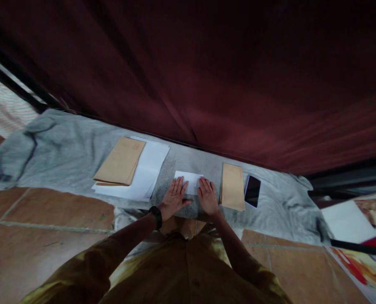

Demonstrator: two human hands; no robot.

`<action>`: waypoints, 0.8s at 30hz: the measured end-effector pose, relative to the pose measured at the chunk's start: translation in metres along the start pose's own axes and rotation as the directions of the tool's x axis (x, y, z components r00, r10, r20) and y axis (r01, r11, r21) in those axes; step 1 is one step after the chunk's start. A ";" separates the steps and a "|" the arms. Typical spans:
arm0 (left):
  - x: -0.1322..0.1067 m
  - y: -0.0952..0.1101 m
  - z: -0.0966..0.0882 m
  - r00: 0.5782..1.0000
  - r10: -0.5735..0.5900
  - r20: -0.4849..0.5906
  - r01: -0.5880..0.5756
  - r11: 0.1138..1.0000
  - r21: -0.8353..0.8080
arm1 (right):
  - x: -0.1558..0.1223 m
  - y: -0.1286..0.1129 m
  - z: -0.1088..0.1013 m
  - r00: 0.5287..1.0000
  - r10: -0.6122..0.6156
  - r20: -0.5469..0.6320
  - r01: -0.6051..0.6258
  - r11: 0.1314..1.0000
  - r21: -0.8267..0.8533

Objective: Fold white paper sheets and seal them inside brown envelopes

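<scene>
A small white sheet of paper (191,185), perhaps folded, lies on the grey cloth in front of me. My left hand (174,196), with a dark watch on its wrist, rests flat on the paper's left side, thumb stretched inward. On the right edge of the same paper lies my right hand (208,195), palm down with fingers extended. Left of my hands, brown envelopes (121,160) lie on top of larger white sheets (151,169). To the right is another stack of brown envelopes (233,185).
A phone (252,191) lies right of the right-hand envelopes. The grey cloth (70,147) covers a long narrow surface. Behind it hangs a dark red curtain-like fabric (188,84). Tiled floor (58,211) shows below, with a colourful printed sheet (365,266) at the lower right.
</scene>
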State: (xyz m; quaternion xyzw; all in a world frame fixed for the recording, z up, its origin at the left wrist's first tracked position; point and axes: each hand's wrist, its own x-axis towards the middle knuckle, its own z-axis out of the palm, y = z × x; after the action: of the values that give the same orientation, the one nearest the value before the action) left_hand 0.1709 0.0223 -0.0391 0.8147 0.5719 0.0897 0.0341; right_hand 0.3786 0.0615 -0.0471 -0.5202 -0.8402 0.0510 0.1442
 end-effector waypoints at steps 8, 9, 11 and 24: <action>0.017 0.009 0.002 0.996 0.003 -0.085 -0.005 1.000 -0.023 | 0.003 -0.005 0.005 0.999 0.043 -0.006 -0.043 0.998 -0.036; 0.023 0.011 0.003 0.996 0.001 -0.085 -0.004 1.000 -0.029 | 0.003 -0.005 0.005 0.999 0.042 -0.006 -0.042 0.998 -0.040; 0.034 0.012 0.006 0.996 0.000 -0.092 -0.004 0.999 -0.040 | 0.003 -0.005 0.005 0.999 0.041 -0.009 -0.042 0.998 -0.053; 0.011 -0.033 0.010 0.975 -0.107 -0.196 0.106 0.994 -0.016 | 0.003 -0.008 0.007 0.995 0.052 -0.080 -0.051 0.999 0.015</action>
State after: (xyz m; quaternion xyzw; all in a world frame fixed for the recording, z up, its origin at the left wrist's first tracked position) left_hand 0.1458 0.0443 -0.0529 0.7700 0.6150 0.1694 -0.0156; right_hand 0.3685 0.0616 -0.0512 -0.5424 -0.8197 0.0391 0.1799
